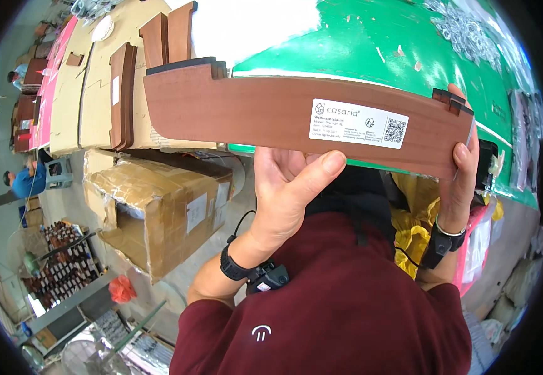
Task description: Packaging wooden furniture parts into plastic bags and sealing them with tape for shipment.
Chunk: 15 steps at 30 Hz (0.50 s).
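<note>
A long reddish-brown board (240, 109) with a notched left end, dark edges and a white printed label (360, 123) is held up in front of me, nearly level. My left hand (290, 187) grips its lower edge near the middle, thumb on the front face and the other fingers partly hidden behind it. Around the board's right end curls my right hand (462, 178), thumb on the near side and a fingertip showing above the top corner. The left end shows several layered dark edges, so it may be more than one piece.
Similar brown boards (122, 94) lie on the cardboard-covered table (96, 69) at the left. Behind my hands is a green tabletop (371, 37) with clear plastic pieces (465, 37). A torn cardboard box (159, 194) stands below left; a yellow bag (412, 244) hangs near my right arm.
</note>
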Motion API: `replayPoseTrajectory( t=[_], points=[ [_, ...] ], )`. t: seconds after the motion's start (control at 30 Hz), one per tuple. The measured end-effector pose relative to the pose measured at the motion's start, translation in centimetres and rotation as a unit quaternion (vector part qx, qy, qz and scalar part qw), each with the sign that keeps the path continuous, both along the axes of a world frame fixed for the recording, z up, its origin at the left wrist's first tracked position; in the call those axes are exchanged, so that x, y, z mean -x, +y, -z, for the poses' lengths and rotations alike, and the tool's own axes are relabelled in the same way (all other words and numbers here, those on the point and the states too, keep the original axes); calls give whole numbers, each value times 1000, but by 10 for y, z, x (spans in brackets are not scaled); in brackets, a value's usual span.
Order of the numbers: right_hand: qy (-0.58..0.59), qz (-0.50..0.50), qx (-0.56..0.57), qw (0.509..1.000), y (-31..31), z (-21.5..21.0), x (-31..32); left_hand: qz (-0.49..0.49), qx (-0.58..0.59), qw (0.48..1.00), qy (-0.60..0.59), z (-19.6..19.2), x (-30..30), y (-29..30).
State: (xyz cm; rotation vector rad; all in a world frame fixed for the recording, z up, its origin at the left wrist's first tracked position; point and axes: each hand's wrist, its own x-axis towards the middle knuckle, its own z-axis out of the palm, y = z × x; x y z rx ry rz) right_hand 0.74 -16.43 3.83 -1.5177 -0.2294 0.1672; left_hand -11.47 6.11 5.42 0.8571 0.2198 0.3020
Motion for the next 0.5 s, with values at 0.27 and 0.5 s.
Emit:
replayPoseTrajectory(
  t=[0.27, 0.5],
  points=[
    [-2, -15, -2, 1000, -2, 2, -3, 11, 7, 1000, -11, 2, 0, 0],
    [-6, -21, 3, 1000, -3, 1, -3, 5, 25, 1000, -12, -1, 2, -2]
  ],
)
